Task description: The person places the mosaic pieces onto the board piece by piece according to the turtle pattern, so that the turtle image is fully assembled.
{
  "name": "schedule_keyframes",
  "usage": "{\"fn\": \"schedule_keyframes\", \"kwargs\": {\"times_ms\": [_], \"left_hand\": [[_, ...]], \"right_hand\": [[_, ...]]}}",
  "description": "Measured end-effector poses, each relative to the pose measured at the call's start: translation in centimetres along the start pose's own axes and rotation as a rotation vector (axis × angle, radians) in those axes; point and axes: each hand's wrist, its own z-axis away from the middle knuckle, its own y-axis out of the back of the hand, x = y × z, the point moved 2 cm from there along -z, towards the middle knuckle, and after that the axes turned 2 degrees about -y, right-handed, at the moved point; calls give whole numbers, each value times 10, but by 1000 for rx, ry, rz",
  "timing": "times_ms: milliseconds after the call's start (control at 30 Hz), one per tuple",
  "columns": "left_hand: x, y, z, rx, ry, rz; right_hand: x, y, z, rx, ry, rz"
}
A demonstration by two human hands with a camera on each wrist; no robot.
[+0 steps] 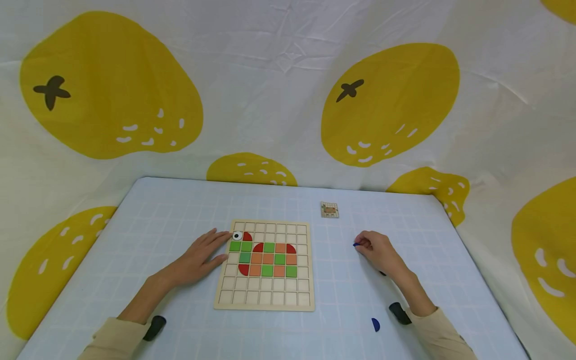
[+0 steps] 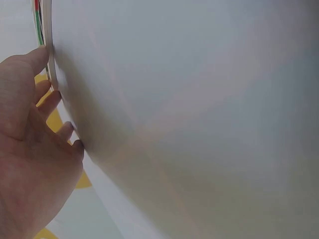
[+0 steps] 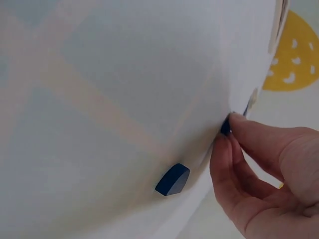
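A wooden grid board [image 1: 265,299] lies on the table, holding green and orange square tiles, red rounded pieces and a white round eye piece [image 1: 237,235]. At its left edge is my left hand [image 1: 198,259], fingers extended, fingertips touching the rim near the eye piece. In the left wrist view, that hand [image 2: 37,134] touches the board's edge with thumb and fingers spread. Right of the board, my right hand [image 1: 375,250] pinches a small blue piece [image 3: 226,125] between thumb and fingers, close to the tabletop. Another blue piece [image 3: 173,179] lies on the table beside this hand.
A small square picture card [image 1: 330,210] lies beyond the board to the right. Near the front right is a blue half-round piece [image 1: 375,325]. Black wrist devices [image 1: 155,328] sit at both cuffs. A fruit-patterned cloth [image 1: 279,100] hangs behind the table.
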Motion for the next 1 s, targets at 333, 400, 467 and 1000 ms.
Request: {"fn": "schedule_keyframes", "kwargs": {"times_ms": [333,400,467,1000], "left_hand": [[-1,-1,0,3,7,-16],[-2,-1,0,2,6,-16],[-2,-1,0,1,5,-14],[4,1,0,-1,12,-6]], "right_hand": [[-9,0,4,11,16,46],[-8,0,5,12,17,49],[-7,1,5,14,20,49],[-15,-7,6,28,48,-77]]}}
